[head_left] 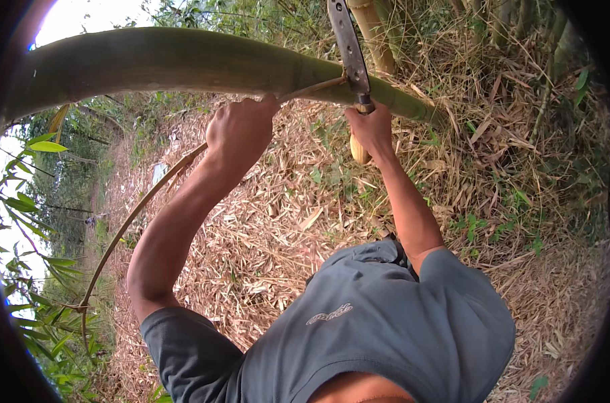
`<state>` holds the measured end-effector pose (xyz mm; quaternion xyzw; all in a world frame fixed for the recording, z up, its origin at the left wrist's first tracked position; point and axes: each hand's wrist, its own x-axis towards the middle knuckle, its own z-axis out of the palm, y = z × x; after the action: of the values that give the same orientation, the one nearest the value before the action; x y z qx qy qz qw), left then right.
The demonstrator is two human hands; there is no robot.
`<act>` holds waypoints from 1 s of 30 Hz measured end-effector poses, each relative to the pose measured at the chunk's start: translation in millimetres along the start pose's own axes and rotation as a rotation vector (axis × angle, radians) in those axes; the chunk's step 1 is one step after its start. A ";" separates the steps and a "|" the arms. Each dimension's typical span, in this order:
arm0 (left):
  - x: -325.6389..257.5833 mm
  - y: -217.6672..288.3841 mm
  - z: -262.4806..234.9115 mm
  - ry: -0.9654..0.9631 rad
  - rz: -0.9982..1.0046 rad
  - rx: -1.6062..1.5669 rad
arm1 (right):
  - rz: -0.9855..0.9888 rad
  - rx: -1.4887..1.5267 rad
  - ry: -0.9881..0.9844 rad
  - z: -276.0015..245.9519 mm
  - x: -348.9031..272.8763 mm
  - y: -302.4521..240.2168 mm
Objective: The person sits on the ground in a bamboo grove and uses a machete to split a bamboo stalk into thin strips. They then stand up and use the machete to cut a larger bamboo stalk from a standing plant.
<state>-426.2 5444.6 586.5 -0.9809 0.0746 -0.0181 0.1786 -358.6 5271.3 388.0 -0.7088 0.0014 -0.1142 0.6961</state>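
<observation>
My left hand is closed round a thin brown bamboo branch, just below the thick green bamboo stem. One end of the branch meets the stem near the blade; the other curves down to the left. My right hand grips the wooden handle of a machete, whose dark, worn blade points upward and has small holes along it. The blade crosses in front of the stem, beside the branch's base. Whether its edge touches the branch, I cannot tell.
Dry bamboo leaves and litter cover the ground. At the left hang green leafy twigs. More upright bamboo stems and a tangle of dry twigs stand at the upper right.
</observation>
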 end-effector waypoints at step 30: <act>-40.0 4.3 -48.4 0.088 0.380 0.249 | -0.202 0.113 0.089 -7.4 -16.1 -18.0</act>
<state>-469.3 5429.9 629.9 -0.9180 0.2627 -0.0360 0.2948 -378.3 5267.2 403.2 -0.6593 -0.0455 -0.2151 0.7191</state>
